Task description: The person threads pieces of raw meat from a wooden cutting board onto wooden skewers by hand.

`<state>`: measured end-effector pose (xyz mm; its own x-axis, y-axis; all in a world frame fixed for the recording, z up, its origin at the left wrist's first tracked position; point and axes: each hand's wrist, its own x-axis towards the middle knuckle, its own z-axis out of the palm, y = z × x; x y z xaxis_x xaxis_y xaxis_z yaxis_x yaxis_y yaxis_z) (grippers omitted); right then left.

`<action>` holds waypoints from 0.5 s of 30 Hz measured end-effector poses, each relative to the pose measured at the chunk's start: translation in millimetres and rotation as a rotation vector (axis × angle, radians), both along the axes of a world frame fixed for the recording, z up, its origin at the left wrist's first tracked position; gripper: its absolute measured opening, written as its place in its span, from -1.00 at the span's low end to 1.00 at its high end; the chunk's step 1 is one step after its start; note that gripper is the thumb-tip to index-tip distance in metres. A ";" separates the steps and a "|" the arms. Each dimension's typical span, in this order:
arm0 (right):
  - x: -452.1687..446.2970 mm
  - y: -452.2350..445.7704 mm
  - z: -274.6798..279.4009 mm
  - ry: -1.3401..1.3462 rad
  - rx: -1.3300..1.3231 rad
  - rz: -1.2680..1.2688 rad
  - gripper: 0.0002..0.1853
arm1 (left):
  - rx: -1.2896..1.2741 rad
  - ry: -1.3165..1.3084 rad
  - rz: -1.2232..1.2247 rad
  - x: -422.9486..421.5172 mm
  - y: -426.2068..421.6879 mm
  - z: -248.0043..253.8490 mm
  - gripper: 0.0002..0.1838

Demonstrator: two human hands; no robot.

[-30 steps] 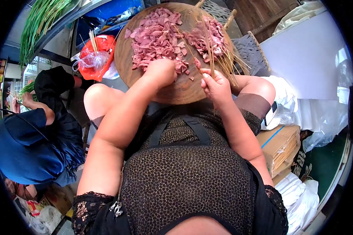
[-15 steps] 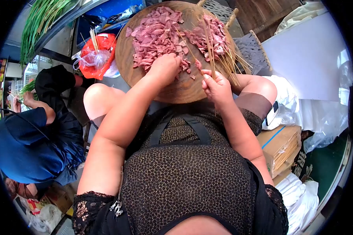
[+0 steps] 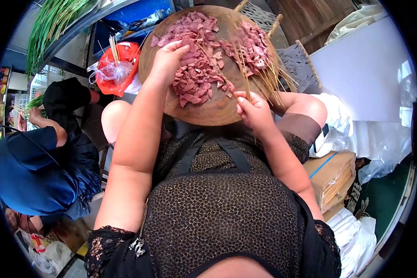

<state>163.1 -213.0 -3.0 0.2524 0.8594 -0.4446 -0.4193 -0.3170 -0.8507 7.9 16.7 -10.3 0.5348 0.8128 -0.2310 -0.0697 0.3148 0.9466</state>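
Observation:
A pile of sliced raw meat (image 3: 197, 69) covers the left and middle of a round wooden board (image 3: 208, 113). My left hand (image 3: 169, 58) is at the pile's left side, thumb and fingers pinched on a slice of meat that they largely hide. Several thin bamboo skewers (image 3: 244, 74) are gripped in my right hand (image 3: 255, 111) at the board's near edge. One of them slants left over the board, with meat near my fingers. Beyond that hand, meat threaded on skewers (image 3: 255, 46) lies in a heap, bare stick ends pointing toward me.
A red bag (image 3: 118, 69) with upright sticks and clear plastic stands left of the board. Long green vegetables (image 3: 51, 32) lie at upper left. Another person in blue (image 3: 37, 171) sits at left, handling greens. A cardboard box (image 3: 331, 178) of sticks is at my right.
My left hand has moved away from me and leftward, from the pile's near edge to its upper left. My right hand keeps its skewers; the slanting one has tipped lower, toward the board.

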 end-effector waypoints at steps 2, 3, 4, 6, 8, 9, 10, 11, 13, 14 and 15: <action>-2.1 0.3 -2.9 -0.059 -0.010 0.048 -0.80 | -0.160 -0.138 0.084 0.4 -4.8 3.7 -0.83; -2.5 -0.5 -1.8 -0.074 -0.010 0.062 -0.80 | -0.173 -0.163 0.094 1.6 -7.3 6.3 -0.85; -3.1 -0.7 -2.6 -0.074 -0.007 0.061 -0.80 | -0.170 -0.164 0.093 1.6 -7.3 5.4 -0.85; -3.7 -0.7 -4.5 -0.088 0.009 0.052 -0.79 | -0.204 -0.221 0.090 3.6 -7.4 4.7 -0.83; -5.1 -1.6 2.2 -0.092 0.003 0.040 -0.79 | -0.196 -0.218 0.071 4.0 -7.7 6.4 -0.83; -6.0 -2.4 5.0 -0.089 -0.009 0.030 -0.79 | -0.212 -0.242 0.070 3.9 -8.1 7.0 -0.83; -6.3 -3.3 6.3 -0.091 -0.005 0.030 -0.79 | -0.228 -0.264 0.070 3.1 -9.0 7.9 -0.84; -6.4 -4.0 7.2 -0.109 -0.023 0.038 -0.79 | -0.230 -0.254 0.064 2.7 -11.9 13.3 -0.84; -5.4 -4.8 7.7 -0.130 -0.037 0.046 -0.79 | -0.221 -0.247 0.058 3.1 -13.2 16.0 -0.82; -4.7 -6.2 6.2 -0.180 -0.027 0.045 -0.79 | -0.218 -0.237 0.052 3.0 -13.5 16.3 -0.80; -3.7 -6.8 4.8 -0.232 -0.014 0.044 -0.79 | -0.224 -0.231 0.049 3.5 -12.8 15.3 -0.81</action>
